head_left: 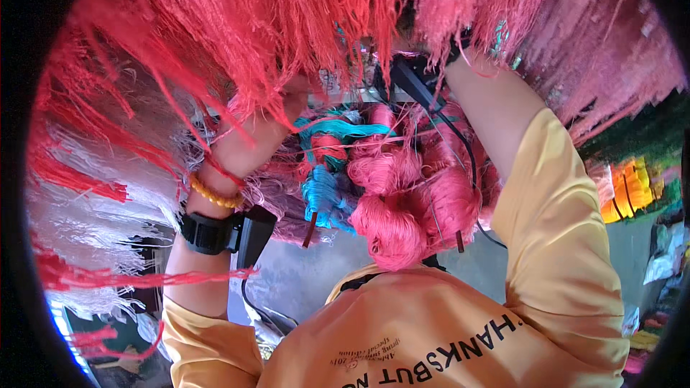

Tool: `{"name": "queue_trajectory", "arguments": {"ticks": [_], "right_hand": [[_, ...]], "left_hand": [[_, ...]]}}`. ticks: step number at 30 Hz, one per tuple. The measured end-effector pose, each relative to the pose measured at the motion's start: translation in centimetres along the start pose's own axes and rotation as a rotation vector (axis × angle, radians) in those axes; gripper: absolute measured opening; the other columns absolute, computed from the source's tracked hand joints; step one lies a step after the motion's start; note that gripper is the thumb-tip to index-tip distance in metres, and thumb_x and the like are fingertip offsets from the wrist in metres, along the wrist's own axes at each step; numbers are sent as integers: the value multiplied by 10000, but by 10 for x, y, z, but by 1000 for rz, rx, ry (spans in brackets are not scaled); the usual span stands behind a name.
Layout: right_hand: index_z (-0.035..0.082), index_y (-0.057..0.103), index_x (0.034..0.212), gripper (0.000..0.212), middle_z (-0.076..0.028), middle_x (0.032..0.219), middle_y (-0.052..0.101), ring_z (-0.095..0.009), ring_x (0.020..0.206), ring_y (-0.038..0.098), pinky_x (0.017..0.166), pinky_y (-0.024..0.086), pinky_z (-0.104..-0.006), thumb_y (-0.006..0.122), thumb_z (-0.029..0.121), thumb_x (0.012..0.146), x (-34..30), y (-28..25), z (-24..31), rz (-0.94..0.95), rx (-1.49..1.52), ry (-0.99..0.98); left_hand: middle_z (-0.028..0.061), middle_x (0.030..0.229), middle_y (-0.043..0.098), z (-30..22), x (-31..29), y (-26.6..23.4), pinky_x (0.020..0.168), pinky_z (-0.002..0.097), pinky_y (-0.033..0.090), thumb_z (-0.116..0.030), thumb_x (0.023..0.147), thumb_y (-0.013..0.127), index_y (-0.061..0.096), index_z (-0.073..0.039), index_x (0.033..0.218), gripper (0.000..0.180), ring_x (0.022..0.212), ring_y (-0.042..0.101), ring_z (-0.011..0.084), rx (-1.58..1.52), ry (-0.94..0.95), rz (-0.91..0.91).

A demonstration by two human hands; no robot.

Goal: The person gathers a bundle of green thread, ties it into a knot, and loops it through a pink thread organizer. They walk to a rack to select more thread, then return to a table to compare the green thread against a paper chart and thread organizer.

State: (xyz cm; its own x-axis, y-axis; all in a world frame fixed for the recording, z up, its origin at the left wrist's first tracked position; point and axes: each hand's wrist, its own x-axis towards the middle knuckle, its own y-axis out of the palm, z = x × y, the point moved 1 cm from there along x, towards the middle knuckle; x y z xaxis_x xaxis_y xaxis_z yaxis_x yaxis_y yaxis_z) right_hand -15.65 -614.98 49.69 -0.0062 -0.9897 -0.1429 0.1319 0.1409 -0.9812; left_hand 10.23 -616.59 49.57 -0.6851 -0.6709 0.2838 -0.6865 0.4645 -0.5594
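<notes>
Long red strands of yarn (287, 21) hang over the top of the view, turning paler pink (481, 0) toward the right. My left hand (293, 97) is raised among the red strands, which cover its fingers. My right arm (496, 104) reaches up to the pink strands, and its hand is hidden behind them. What either hand holds cannot be made out. Between my arms, pink yarn skeins (392, 233) hang beside a bright blue skein (323, 194) and a teal one (348, 128). Dark rod ends (461, 241) stick out below the skeins.
White strands (93, 223) hang at the left, with loose red strands (144, 276) across them. Mauve strands (611, 50) fill the upper right. Yellow-orange bundles (629, 187) lie farther right. A black cable (471, 154) runs down from my right wrist. Grey floor (284, 266) shows below.
</notes>
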Motion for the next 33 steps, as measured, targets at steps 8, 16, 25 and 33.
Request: {"name": "queue_trajectory", "arguments": {"ticks": [8,16,25,33], "right_hand": [[38,533,899,298,17,699,507,-109,592,482,588,408,-248,428,314,864,-95,-36,30,182,215,-161],[73,494,759,122,57,601,406,-34,503,363,452,317,-185,516,174,824,-156,-4,20,166,1097,-386],[44,488,791,122,46,608,405,-38,504,366,459,316,-185,487,154,844,-188,10,9,172,1439,-481],[48,491,847,83,28,583,387,-62,491,357,473,318,-210,493,130,835,-179,14,-7,55,1951,-568]], "left_hand": [[18,951,518,-21,-12,20,723,233,402,-90,834,476,475,-27,1050,225,838,479,92,-6,43,189],[113,996,509,-53,-10,58,733,297,426,-37,796,462,454,-82,1127,335,857,516,183,335,354,16],[201,984,514,-18,13,78,809,372,400,-58,775,445,449,-51,1122,347,906,511,331,504,251,-124],[191,814,579,-9,54,90,679,415,460,-130,757,450,513,-39,1029,293,765,568,360,545,-128,-265]]}}
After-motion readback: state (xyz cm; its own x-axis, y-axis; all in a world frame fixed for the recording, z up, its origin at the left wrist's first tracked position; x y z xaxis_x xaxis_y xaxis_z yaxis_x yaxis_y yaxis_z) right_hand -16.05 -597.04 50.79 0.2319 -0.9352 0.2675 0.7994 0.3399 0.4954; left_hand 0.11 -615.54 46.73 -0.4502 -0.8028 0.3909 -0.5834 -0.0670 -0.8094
